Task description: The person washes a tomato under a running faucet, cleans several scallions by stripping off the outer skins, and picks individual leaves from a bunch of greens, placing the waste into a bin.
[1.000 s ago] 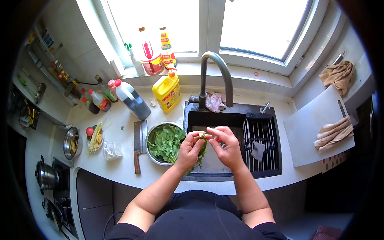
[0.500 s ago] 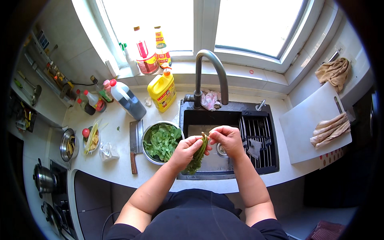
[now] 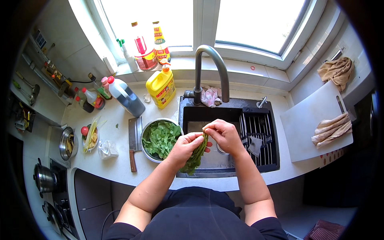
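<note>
A small bunch of leafy greens hangs stems up over the sink. My left hand is closed round the stems, with the leaves drooping below it. At the top of the bunch, my right hand pinches the stem ends between thumb and fingers. Just left of the sink stands a metal bowl filled with loose green leaves. A cleaver with a wooden handle lies beside that bowl.
The tap arches over the sink, and a drying rack covers its right part. A yellow jug and a dark-filled bottle stand behind the bowl. A plastic bag and a plate of vegetables lie left. A cutting board leans right.
My right hand has moved slightly up and left, closer over the stem tops. The left hand keeps its hold on the greens, and the view has shifted a little.
</note>
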Motion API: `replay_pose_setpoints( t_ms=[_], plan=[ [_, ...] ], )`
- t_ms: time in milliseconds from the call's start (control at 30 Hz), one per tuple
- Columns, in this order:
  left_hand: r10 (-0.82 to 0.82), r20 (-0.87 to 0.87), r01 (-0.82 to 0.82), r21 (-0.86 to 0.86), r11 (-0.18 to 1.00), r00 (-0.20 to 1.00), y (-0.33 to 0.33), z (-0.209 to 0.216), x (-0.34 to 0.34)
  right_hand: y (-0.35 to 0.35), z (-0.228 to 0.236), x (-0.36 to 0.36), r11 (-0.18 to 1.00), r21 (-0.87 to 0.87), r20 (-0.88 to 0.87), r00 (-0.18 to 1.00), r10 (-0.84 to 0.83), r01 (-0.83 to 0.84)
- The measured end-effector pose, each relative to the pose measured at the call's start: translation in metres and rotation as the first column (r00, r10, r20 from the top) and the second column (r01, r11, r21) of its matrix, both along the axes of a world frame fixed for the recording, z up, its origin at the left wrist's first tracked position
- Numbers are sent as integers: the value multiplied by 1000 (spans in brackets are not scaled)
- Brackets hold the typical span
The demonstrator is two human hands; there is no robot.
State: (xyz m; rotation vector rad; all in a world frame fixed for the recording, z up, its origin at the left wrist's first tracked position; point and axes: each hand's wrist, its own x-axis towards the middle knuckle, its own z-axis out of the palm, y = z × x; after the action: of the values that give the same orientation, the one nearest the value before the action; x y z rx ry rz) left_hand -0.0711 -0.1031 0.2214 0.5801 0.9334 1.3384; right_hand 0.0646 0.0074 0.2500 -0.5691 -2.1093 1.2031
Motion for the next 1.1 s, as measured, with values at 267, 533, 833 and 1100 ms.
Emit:
replay_pose_setpoints(
  t_ms=[267,533,833,1100],
  plan=[
    [4,136,16,-149,989,991,0,2,-4,2,-22,1,859,-506,-88,986,-143,80],
    [225,-32,-227,-129,965,974,3,-4,5,-15,-33,0,902,-405,35,988,-150,151],
    [217,-95,-226,-89,970,971,-1,-1,4,-12,-35,1,724,-671,-12,974,-227,160],
    [216,-140,-234,-125,964,966,-1,-2,5,-19,-31,-1,942,-271,-24,977,-211,197]
  ],
)
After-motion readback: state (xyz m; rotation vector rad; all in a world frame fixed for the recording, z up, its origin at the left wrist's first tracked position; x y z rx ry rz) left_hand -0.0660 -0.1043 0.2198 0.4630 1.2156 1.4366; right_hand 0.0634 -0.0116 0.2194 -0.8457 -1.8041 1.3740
